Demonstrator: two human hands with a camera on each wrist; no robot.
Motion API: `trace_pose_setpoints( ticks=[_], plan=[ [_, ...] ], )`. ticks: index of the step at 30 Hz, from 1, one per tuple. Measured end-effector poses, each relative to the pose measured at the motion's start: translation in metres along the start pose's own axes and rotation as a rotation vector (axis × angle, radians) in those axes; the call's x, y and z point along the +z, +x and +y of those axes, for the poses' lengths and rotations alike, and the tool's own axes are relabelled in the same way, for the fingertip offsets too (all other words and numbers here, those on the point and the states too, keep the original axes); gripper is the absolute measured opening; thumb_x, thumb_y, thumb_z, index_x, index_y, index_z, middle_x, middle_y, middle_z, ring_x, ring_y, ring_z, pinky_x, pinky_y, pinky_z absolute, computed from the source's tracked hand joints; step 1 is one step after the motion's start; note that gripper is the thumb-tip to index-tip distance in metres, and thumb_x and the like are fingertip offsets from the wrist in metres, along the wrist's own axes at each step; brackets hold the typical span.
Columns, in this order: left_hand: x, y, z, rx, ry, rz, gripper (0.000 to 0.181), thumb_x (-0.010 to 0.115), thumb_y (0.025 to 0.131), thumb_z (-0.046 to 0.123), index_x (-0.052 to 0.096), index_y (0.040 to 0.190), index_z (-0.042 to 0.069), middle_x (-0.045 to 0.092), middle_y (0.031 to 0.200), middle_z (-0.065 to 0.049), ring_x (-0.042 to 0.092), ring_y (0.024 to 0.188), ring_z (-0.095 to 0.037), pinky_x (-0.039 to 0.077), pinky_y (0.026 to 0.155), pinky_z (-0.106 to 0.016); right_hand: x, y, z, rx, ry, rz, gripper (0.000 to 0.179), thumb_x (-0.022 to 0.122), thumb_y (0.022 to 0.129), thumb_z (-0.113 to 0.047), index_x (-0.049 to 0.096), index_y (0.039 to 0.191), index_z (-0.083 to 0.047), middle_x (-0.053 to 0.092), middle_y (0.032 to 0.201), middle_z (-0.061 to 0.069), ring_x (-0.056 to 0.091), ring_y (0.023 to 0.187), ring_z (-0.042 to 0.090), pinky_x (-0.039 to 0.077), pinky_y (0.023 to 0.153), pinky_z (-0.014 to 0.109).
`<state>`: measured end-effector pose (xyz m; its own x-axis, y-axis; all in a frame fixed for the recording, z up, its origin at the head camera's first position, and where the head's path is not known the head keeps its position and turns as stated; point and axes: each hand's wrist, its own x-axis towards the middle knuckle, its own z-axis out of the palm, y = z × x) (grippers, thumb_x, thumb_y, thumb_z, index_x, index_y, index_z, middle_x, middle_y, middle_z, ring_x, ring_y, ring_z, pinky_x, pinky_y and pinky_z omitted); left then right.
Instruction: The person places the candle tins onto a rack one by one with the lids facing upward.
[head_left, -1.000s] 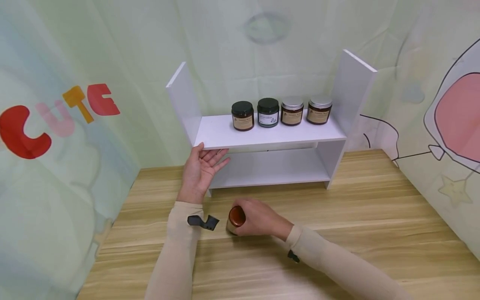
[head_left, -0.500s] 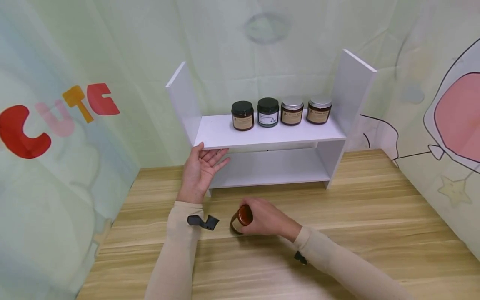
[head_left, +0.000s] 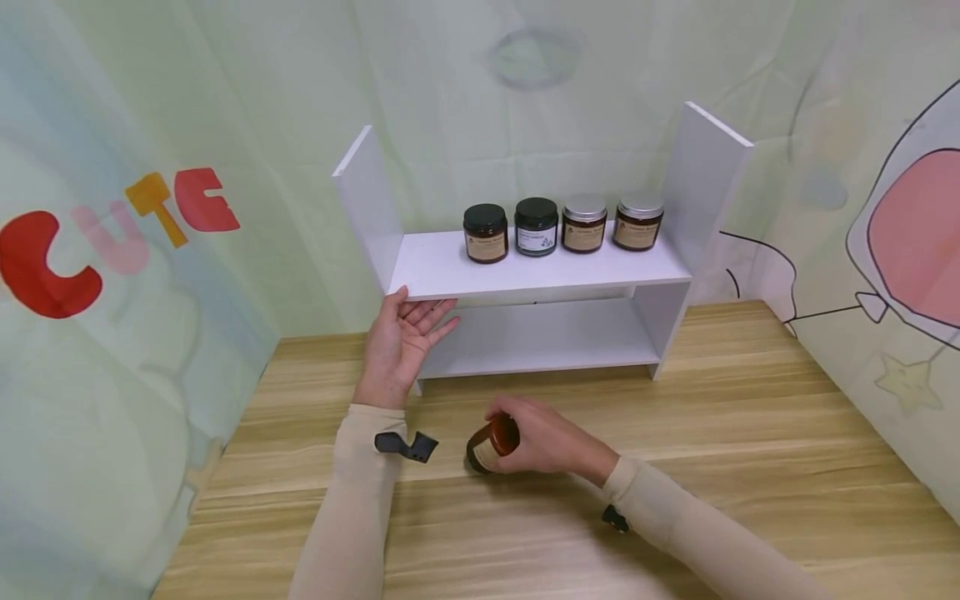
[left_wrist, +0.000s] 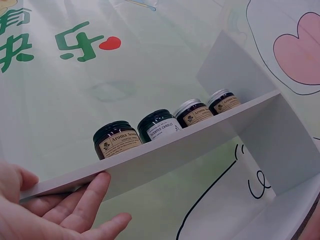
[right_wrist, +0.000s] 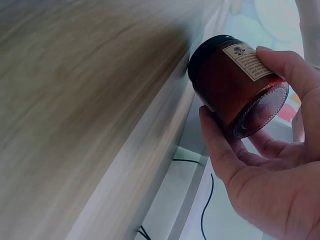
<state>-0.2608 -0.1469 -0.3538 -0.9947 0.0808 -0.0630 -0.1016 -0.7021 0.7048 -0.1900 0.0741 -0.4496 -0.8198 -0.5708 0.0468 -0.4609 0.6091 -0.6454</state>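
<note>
My right hand point(head_left: 551, 443) holds an amber glass candle jar point(head_left: 487, 450) by its base end, low over the wooden table. In the right wrist view the jar point(right_wrist: 227, 82) leans over, its black lid point(right_wrist: 200, 55) away from the palm and its glass bottom towards it. Thumb and fingers lie on opposite sides, the thumb by the tan label. My left hand point(head_left: 397, 350) grips the left front corner of the white shelf's upper board point(head_left: 442, 271), thumb over the edge. Its fingers point(left_wrist: 92, 197) reach beneath the board in the left wrist view.
On the upper board stand a black-lidded amber jar point(head_left: 487, 235), a black-lidded green jar with white label point(head_left: 536, 227), and two silver-lidded amber jars point(head_left: 584, 225). Upright side panels point(head_left: 705, 183) bound the shelf. Printed cloth point(head_left: 300, 167) hangs around the wooden table point(head_left: 750, 433).
My right hand has shifted slightly right with the jar and tipped it further, its bottom turning towards the right. The left hand stays at the shelf corner.
</note>
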Motion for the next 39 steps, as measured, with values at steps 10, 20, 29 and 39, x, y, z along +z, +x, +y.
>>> trace_pose_setpoints(
  ticks=[10,20,29,39],
  plan=[
    [-0.001,-0.001,0.0,0.0,-0.002,-0.002,0.041,0.04,0.111,0.03,0.044,0.139,0.001,0.069,0.12,-0.017,0.057,0.132,-0.034,0.038,0.114,-0.059,-0.001,-0.003,0.01,-0.04,0.023,-0.037,0.061,0.088,0.073,-0.03,0.064,0.126,-0.011,0.066,0.111,-0.004,0.061,0.093,0.01,0.054,0.076,0.024],
    [-0.001,-0.002,0.0,0.0,0.008,-0.015,0.04,0.04,0.111,0.03,0.045,0.137,0.001,0.07,0.116,-0.015,0.057,0.132,-0.034,0.039,0.113,-0.058,0.001,-0.006,0.02,-0.038,0.052,-0.063,0.071,0.088,0.074,-0.034,0.059,0.134,-0.011,0.064,0.116,-0.001,0.061,0.094,0.01,0.055,0.074,0.023],
    [-0.001,0.0,0.0,0.005,0.005,-0.014,0.039,0.039,0.111,0.03,0.047,0.135,0.001,0.072,0.113,-0.015,0.061,0.127,-0.033,0.04,0.112,-0.059,-0.004,-0.003,0.019,-0.044,0.018,-0.11,0.07,0.086,0.077,-0.036,0.058,0.136,-0.012,0.063,0.116,-0.002,0.06,0.094,0.011,0.054,0.074,0.025],
    [0.0,0.0,0.0,0.004,-0.012,-0.017,0.038,0.04,0.111,0.03,0.046,0.135,0.002,0.072,0.112,-0.015,0.052,0.136,-0.037,0.038,0.113,-0.059,-0.013,0.013,0.008,-0.039,-0.109,-0.236,0.06,0.079,0.081,-0.041,0.063,0.131,-0.012,0.061,0.12,0.0,0.056,0.099,0.013,0.05,0.086,0.03]
  ],
)
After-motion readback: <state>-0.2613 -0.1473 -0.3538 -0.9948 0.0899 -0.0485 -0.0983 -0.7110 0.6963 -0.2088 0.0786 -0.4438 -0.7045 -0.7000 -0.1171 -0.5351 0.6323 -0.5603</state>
